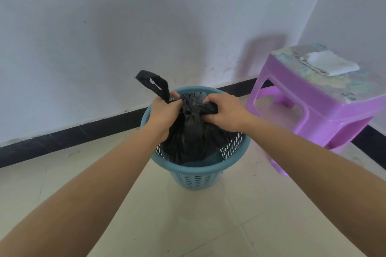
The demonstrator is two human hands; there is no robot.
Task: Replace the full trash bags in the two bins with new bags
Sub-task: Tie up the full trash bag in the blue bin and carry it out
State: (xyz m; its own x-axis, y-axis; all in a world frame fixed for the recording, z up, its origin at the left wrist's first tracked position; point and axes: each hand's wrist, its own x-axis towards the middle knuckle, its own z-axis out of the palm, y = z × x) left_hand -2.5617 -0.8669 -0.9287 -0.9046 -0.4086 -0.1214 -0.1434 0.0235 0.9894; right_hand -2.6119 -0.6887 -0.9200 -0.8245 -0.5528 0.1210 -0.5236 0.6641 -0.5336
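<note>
A blue slotted plastic bin (pixel 196 170) stands on the tiled floor near the wall. Inside it sits a black trash bag (pixel 191 140), its top gathered into a bunch above the rim. My left hand (pixel 165 113) grips the left side of the gathered top, and one bag handle (pixel 153 83) sticks up past its fingers. My right hand (pixel 226 111) grips the right side of the bunch, its fingers closed around the plastic. The bag's lower part is hidden by the bin wall.
A purple plastic stool (pixel 313 100) stands to the right of the bin, close to the corner, with a folded white cloth (pixel 332 62) on its top. A white wall with a black skirting strip (pixel 73 137) runs behind the bin.
</note>
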